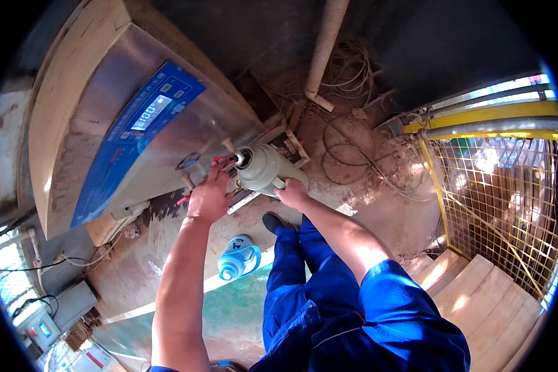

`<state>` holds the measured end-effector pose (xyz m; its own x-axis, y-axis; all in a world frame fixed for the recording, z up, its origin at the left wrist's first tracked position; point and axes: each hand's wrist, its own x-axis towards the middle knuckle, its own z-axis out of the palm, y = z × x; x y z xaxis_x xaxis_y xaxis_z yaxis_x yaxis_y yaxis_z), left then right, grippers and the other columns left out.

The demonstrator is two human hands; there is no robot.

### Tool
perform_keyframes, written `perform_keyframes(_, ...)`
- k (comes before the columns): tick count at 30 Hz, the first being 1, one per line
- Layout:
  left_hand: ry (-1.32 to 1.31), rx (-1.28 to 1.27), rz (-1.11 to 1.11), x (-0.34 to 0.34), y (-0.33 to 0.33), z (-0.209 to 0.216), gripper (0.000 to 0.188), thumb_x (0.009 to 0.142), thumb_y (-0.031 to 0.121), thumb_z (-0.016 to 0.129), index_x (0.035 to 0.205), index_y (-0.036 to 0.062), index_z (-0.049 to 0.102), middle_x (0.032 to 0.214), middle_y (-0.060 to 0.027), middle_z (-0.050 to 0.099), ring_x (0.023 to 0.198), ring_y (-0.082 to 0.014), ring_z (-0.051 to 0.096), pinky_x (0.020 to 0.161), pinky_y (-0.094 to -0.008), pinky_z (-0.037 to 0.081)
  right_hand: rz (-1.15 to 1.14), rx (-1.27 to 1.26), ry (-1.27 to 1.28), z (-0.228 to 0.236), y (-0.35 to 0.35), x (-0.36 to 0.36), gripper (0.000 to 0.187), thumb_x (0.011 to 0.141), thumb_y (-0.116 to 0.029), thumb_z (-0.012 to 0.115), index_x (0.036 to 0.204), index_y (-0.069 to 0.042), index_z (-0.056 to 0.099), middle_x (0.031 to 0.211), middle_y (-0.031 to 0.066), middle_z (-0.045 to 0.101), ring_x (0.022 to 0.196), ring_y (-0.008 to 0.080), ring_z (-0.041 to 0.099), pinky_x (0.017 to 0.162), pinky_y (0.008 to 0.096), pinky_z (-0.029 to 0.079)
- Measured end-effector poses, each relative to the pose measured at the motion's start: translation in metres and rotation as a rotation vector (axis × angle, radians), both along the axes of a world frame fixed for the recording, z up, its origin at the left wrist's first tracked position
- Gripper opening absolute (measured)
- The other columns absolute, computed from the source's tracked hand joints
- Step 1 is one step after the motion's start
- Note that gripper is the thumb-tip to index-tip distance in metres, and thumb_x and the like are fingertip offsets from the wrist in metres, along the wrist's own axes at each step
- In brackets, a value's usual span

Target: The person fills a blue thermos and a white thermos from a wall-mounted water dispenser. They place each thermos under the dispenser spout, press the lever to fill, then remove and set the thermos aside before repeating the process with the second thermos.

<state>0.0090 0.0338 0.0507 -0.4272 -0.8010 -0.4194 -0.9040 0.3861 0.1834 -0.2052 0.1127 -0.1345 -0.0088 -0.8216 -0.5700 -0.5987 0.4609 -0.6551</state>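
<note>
My right hand [292, 193] is closed round the side handle of a pale grey-green thermos flask [273, 172]. The flask is tilted, its open mouth up against the spout of a metal tap [239, 159] on the steel water boiler [186, 139]. My left hand [210, 197] reaches up beside the flask's mouth, its fingers closed on the red tap handle [222, 160]. A second tap [188, 182] sits just left of that hand. Whether water is running cannot be made out.
A blue plastic jug [239, 257] stands on the floor below my left hand. Loose cables [347, 146] and a pipe [326, 49] lie beyond the flask. At right are a yellow mesh fence [496, 198] and wooden boards [487, 297]. The boiler has a blue display panel [136, 133].
</note>
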Motion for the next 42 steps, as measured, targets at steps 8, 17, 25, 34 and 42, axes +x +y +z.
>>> perform_keyframes(8, 0.025, 0.02, 0.014, -0.007, -0.003, 0.007, 0.051, 0.076, 0.019, 0.074, 0.118, 0.0061, 0.049, 0.141, -0.0175, 0.042, 0.109, -0.0387, 0.06, 0.087, -0.0465, 0.053, 0.009, 0.079, -0.058, 0.01, -0.005, -0.003, 0.043, 0.083, -0.035, 0.064, 0.102, 0.003, 0.064, 0.104, 0.0257, 0.066, 0.102, 0.039, 0.062, 0.092, 0.0441, 0.049)
perform_keyframes(17, -0.08, 0.051, 0.025, -0.015, -0.008, 0.008, 0.052, 0.078, 0.022, 0.072, 0.122, 0.0064, 0.048, 0.142, -0.0234, 0.041, 0.103, -0.0416, 0.062, 0.086, -0.0473, 0.052, 0.007, 0.04, -0.039, 0.023, -0.009, -0.002, 0.043, 0.083, -0.034, 0.065, 0.105, 0.003, 0.064, 0.106, 0.0254, 0.066, 0.104, 0.0391, 0.062, 0.093, 0.0437, 0.048)
perform_keyframes(25, -0.033, 0.058, 0.01, -0.012, -0.009, 0.007, 0.056, 0.079, 0.022, 0.072, 0.125, 0.0047, 0.045, 0.144, -0.0248, 0.039, 0.104, -0.0417, 0.062, 0.086, -0.0476, 0.053, 0.009, 0.072, -0.073, 0.013, -0.01, -0.002, 0.041, 0.083, -0.033, 0.064, 0.106, 0.001, 0.065, 0.104, 0.0254, 0.066, 0.103, 0.039, 0.062, 0.092, 0.0445, 0.049)
perform_keyframes(34, -0.058, 0.082, 0.029, -0.013, -0.01, 0.01, 0.061, 0.079, 0.022, 0.071, 0.13, 0.005, 0.042, 0.145, -0.0245, 0.039, 0.107, -0.0412, 0.061, 0.088, -0.0473, 0.052, -0.017, 0.076, -0.058, 0.011, -0.008, 0.001, 0.043, 0.083, -0.034, 0.064, 0.105, 0.002, 0.065, 0.101, 0.0248, 0.067, 0.101, 0.0389, 0.063, 0.09, 0.0443, 0.049)
perform_keyframes(42, -0.021, 0.036, 0.027, -0.015, -0.007, 0.008, 0.051, 0.079, 0.021, 0.071, 0.119, 0.0016, 0.048, 0.138, -0.0257, 0.044, 0.101, -0.041, 0.063, 0.085, -0.0465, 0.053, 0.013, 0.035, -0.009, 0.018, -0.008, 0.001, 0.046, 0.082, -0.036, 0.061, 0.104, 0.004, 0.065, 0.101, 0.0267, 0.066, 0.1, 0.0394, 0.063, 0.09, 0.0443, 0.049)
